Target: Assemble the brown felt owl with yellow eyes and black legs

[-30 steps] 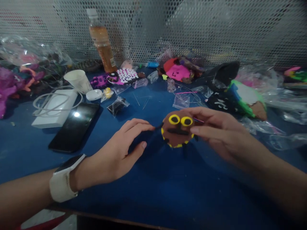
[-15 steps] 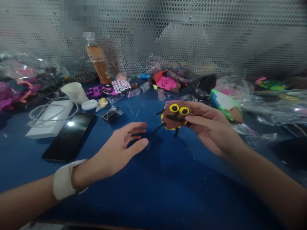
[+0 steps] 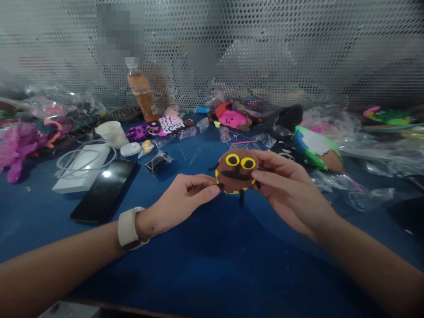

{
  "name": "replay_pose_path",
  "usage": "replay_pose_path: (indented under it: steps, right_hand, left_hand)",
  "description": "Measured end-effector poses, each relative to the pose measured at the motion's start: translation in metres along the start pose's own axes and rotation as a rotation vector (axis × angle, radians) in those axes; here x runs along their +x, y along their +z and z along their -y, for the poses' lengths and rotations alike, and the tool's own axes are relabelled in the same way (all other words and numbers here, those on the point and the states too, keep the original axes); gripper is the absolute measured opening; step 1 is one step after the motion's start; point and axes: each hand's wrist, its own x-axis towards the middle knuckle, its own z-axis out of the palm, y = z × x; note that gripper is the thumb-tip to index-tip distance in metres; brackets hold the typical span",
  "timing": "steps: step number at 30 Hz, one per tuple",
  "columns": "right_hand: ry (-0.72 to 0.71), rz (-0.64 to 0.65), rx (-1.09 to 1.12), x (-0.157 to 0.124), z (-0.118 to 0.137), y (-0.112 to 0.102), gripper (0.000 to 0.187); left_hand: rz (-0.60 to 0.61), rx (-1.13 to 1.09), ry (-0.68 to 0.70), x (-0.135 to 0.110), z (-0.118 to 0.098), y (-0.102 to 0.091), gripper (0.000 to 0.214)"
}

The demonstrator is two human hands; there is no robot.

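A round brown toy (image 3: 236, 183) with yellow-ringed eyes is held over the blue counter (image 3: 215, 274), between the two hands. On the right, it is gripped by the right hand (image 3: 288, 187), with the thumb in front and fingers behind. On the left, its edge is met by the left hand (image 3: 185, 196). There, thumb and fingertips are set close together by a little black leg; whether it is pinched cannot be told. Below the toy, blue top is seen down to the front edge. The side room is bounded by a black phone (image 3: 106, 192), the back by a wall with holes (image 3: 212, 48).
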Motion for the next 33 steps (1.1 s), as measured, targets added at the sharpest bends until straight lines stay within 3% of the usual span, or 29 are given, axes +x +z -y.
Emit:
replay_pose_path:
  steps: [12, 23, 33]
  right_hand:
    - [0.013, -0.094, 0.010, -0.005, -0.010, 0.011, 0.033]
    - [0.033, 0.012, 0.002, -0.009, -0.014, 0.015, 0.038]
    - [0.117, 0.069, -0.006, -0.014, -0.014, 0.024, 0.035]
  left_hand:
    - [-0.008, -0.065, -0.028, -0.001, 0.006, -0.005, 0.024]
    - [-0.054, -0.341, 0.022, 0.000, 0.011, 0.000, 0.025]
    - [-0.033, -0.167, -0.028, -0.002, 0.004, -0.002, 0.029]
